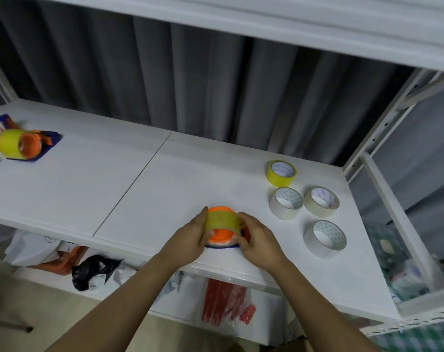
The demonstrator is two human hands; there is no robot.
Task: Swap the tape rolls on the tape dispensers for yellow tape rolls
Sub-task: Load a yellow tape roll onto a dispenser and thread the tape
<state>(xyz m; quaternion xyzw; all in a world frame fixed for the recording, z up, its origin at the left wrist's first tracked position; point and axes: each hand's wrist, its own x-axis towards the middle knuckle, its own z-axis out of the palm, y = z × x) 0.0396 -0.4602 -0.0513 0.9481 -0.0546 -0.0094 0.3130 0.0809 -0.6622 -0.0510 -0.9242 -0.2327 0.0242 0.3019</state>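
Near the front edge of the white shelf, a yellow tape roll [222, 221] sits around the orange hub of a tape dispenser [219, 238] with a blue base. My left hand [190, 237] grips the roll's left side, thumb at the orange hub. My right hand [256, 237] grips its right side, hiding part of the dispenser. Far left, a second dispenser [29, 146] carries a yellow roll [9, 143]. A spare yellow roll [281, 173] lies flat at the right.
Three whitish tape rolls [287, 203] [321, 201] [325, 238] lie flat right of my hands. A grey curtain hangs behind the shelf; a white frame post [383, 128] stands at the right. Bags and red packets sit on the lower shelf.
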